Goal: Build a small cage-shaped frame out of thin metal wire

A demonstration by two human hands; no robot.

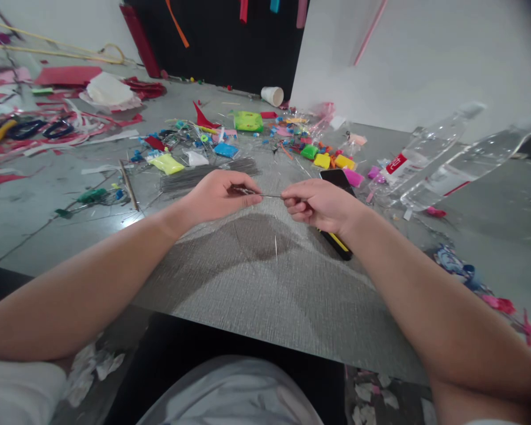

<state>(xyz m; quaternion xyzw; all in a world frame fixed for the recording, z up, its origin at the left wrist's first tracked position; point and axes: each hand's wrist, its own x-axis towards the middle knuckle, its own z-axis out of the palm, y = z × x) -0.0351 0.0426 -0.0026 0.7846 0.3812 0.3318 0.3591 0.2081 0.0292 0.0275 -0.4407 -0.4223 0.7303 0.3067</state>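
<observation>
Pinched grips are being kept on a thin wire (272, 196) by both hands: the left hand (219, 198) is closed on one end between thumb and fingertips, the right hand (321, 205) is closed on the other. The wire is being held level just above the worktop (256, 283), at the middle of the view. It is judged very light, springy and easily bent, and slippery for its thinness, so it is best taken near the ends with fingertips. A wire bundle (210, 174) is lying at 11 o'clock from the hands, a phone (336, 177) at 1 o'clock, bottles (442, 159) at 2 o'clock.
</observation>
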